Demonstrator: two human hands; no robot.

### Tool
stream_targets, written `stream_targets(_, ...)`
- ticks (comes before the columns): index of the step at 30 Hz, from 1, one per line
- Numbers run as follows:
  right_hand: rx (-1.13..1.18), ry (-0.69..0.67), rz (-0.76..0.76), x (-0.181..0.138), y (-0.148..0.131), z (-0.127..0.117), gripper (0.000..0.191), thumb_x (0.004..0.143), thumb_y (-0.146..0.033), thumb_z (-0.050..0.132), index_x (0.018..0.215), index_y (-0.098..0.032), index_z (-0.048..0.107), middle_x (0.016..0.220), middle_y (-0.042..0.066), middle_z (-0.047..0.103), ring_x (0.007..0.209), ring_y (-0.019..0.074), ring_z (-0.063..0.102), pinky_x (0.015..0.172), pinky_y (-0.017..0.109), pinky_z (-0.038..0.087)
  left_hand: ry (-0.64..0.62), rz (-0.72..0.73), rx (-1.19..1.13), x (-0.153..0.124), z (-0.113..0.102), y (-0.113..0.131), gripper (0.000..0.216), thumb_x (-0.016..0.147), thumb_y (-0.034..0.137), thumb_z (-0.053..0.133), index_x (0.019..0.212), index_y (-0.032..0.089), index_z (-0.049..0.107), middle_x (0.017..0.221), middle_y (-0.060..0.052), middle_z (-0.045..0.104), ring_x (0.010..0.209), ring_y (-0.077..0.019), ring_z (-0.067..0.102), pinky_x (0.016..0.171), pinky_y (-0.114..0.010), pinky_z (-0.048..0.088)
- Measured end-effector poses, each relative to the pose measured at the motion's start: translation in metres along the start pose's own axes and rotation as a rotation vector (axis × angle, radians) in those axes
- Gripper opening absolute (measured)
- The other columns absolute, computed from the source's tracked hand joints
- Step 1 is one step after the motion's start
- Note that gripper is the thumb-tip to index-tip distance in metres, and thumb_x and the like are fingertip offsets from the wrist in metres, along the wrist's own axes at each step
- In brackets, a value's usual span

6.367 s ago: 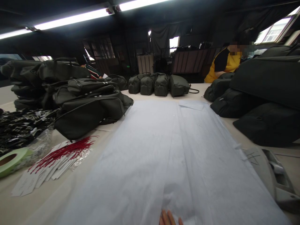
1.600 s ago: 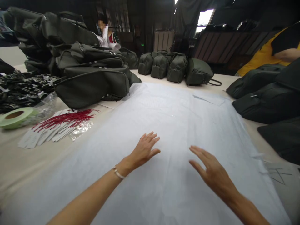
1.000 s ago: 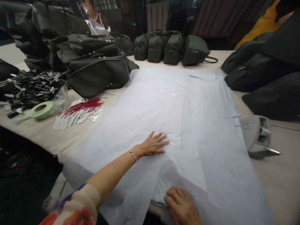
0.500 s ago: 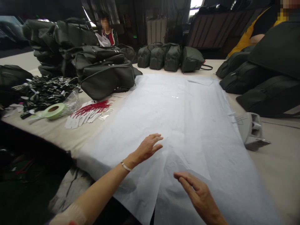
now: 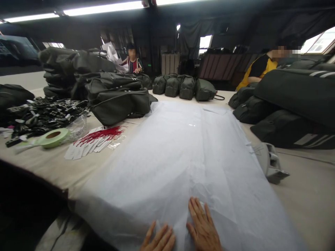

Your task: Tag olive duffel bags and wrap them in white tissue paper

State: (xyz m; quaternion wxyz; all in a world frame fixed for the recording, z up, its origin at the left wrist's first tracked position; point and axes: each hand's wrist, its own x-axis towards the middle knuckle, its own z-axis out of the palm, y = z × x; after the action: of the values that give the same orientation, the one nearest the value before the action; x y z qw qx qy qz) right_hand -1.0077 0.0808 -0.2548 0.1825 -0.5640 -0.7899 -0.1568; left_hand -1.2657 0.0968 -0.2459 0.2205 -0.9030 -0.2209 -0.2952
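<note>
Large white sheets of thin paper (image 5: 167, 157) lie spread over the table in front of me, with creases near their middle. My left hand (image 5: 159, 238) rests at the near edge of the paper, palm down, fingers stretched forward; its wrist is cut off by the frame. Just to its right, my right hand (image 5: 202, 225) lies flat on the sheets with fingers extended. Neither hand holds anything.
Left on the table (image 5: 49, 167) are white tags with red strings (image 5: 98, 139), a green tape roll (image 5: 54, 137) and a heap of black straps (image 5: 47, 113). Dark bags (image 5: 119, 104) stand around. A tape dispenser (image 5: 272, 164) sits right. Two people work beyond.
Both hands have come down onto the paper near its front edge; the left moved back toward me and the right turned palm down. The camera view has tilted up.
</note>
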Motion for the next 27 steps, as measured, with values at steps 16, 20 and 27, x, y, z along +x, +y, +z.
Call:
stream_targets(16,0.285,-0.127,0.2,-0.004,0.0,-0.012,0.058,0.099,-0.023,0.037,0.154,-0.02,0.019,0.151,0.009,0.043,0.141,0.024,0.035,0.114,0.049,0.032,-0.403,0.037,-0.222,-0.001,-0.038,0.002,0.053,0.088,0.011,0.047,0.14,0.023,0.049,0.149,-0.006,0.047,0.146,-0.0292,0.025,0.118,-0.063,-0.007)
stream_targets(20,0.373,-0.028,0.306,0.007,0.002,-0.025,0.054,0.1,-0.02,0.034,0.153,-0.023,0.024,0.15,0.009,0.043,0.14,0.0242,0.036,0.113,0.05,0.036,-0.437,0.03,-0.279,0.0,-0.042,0.003,0.053,0.087,0.013,0.05,0.139,0.023,0.048,0.15,-0.007,0.045,0.146,-0.0273,0.026,0.119,-0.059,-0.004)
stream_targets(27,0.247,-0.101,0.157,0.029,-0.001,-0.026,0.059,0.099,-0.031,0.043,0.154,-0.018,0.023,0.154,0.01,0.037,0.145,0.0265,0.027,0.118,0.051,0.024,-0.373,0.083,-0.303,-0.006,-0.04,0.003,0.043,0.094,0.04,0.056,0.133,0.024,0.053,0.142,-0.008,0.054,0.14,-0.0254,0.038,0.121,-0.056,0.006)
